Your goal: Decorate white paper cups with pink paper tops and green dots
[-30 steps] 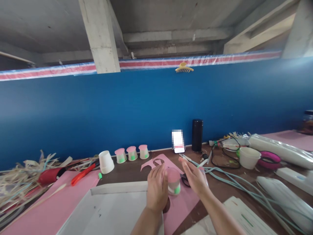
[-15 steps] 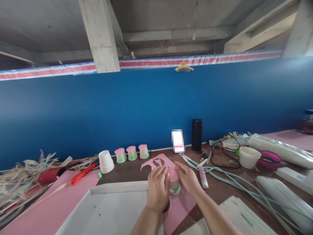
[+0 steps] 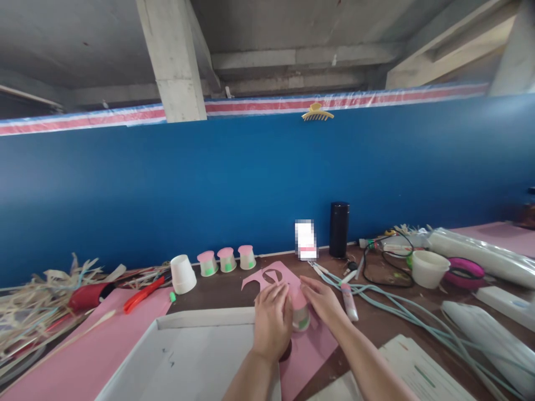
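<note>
Between my hands stands an upturned paper cup with a pink paper disc on its top and a green patch on its side. My left hand lies against the cup's left side and top edge, its fingers together. At the right edge of the disc are the bent fingers of my right hand. Beneath the cup is a pink paper sheet with round holes cut in it. Further back, several small cups wear similar pink tops and green patches.
A white shallow box lies left of my left hand. White stacked cups and red-handled scissors are further left. To the right are a glue tube, pale blue cords, a black bottle and a white cup.
Both hands stay around the cup, almost still. The whole view shifts slightly, and the pink disc remains on top under my fingers.
</note>
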`<state>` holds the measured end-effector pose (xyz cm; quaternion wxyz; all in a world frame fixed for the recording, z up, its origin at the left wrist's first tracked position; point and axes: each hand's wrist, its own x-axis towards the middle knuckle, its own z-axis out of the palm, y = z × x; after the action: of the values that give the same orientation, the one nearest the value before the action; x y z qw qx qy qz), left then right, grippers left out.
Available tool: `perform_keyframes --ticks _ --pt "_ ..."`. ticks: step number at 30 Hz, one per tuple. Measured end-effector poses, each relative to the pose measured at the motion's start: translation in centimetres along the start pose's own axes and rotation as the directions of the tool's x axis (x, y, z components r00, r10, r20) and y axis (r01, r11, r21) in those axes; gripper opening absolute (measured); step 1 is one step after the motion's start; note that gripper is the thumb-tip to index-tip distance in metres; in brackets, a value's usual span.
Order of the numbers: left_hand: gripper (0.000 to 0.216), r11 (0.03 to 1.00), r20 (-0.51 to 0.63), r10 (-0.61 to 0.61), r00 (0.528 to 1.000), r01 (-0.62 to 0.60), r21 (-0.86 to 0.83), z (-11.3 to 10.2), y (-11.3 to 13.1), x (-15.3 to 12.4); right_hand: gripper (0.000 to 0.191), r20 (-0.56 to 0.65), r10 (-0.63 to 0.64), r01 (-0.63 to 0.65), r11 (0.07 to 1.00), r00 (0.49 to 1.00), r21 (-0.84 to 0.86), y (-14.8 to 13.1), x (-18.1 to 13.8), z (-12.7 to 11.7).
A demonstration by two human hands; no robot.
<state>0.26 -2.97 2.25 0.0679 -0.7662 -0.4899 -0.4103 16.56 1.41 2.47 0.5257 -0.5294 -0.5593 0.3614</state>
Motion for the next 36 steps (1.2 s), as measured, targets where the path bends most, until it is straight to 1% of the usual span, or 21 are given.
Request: perform_keyframes --ticks 5,13,19,24,30,33,36 --pt "0.034 1.000 -0.012 0.001 1.000 -0.002 -0.007 -0.1 0.1 0.0 0.043 0.010 0.017 -0.017 1.000 1.000 -0.012 0.0 -0.1 -0.1" --pt "0.035 0.999 0.006 -0.005 1.000 0.006 -0.034 0.0 0.0 0.0 0.039 -0.013 -0.004 0.004 1.000 1.000 -0.005 0.1 -0.3 -0.2" --pt "0.037 0.996 -0.062 -0.033 0.998 0.027 -0.083 -0.3 0.1 0.2 0.047 -0.085 0.014 -0.012 1.000 0.996 0.022 -0.4 0.1 -0.4" --pt "0.038 0.996 -0.094 -0.044 0.995 0.036 -0.078 -0.1 0.1 0.5 0.049 -0.075 0.009 -0.009 1.000 0.997 -0.006 0.1 0.9 0.6" --pt "0.034 0.996 -0.048 -0.073 0.996 0.070 -0.053 0.5 0.3 0.5 0.045 -0.036 0.020 -0.021 0.999 0.999 -0.032 1.2 1.5 1.4" --pt "0.034 0.996 -0.019 -0.072 0.997 0.071 -0.058 0.7 0.3 0.5 0.041 -0.018 0.022 -0.023 0.999 1.000 -0.034 1.2 1.6 1.3" --pt "0.035 0.995 0.006 -0.085 0.996 0.085 -0.056 0.6 0.3 0.5 0.041 -0.001 0.028 -0.028 0.999 1.000 -0.031 0.9 1.5 1.1"
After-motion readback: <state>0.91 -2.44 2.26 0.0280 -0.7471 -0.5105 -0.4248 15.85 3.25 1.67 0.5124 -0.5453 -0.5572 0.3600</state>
